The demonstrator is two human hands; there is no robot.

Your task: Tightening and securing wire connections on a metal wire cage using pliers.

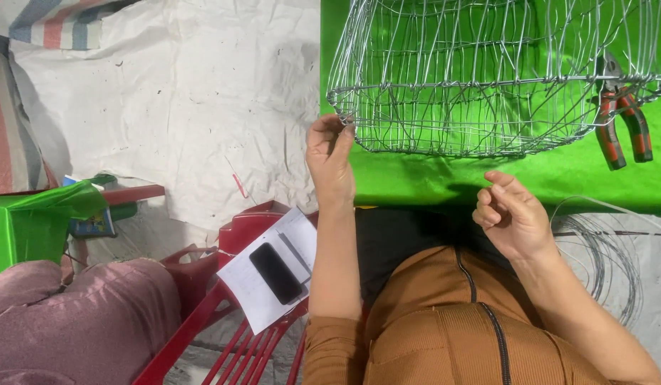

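Note:
A woven silver wire basket rests on a bright green table. My left hand pinches the basket's near left rim corner between thumb and fingers. Just below the basket hovers my right hand, fingers loosely curled and touching nothing; whether a thin wire runs through them I cannot tell. Pliers with red and black handles hang on the basket's right rim.
A coil of thin wire lies at the right, below the table edge. A red plastic chair at my left carries white paper and a black phone. Another person's knee in pink trousers is lower left.

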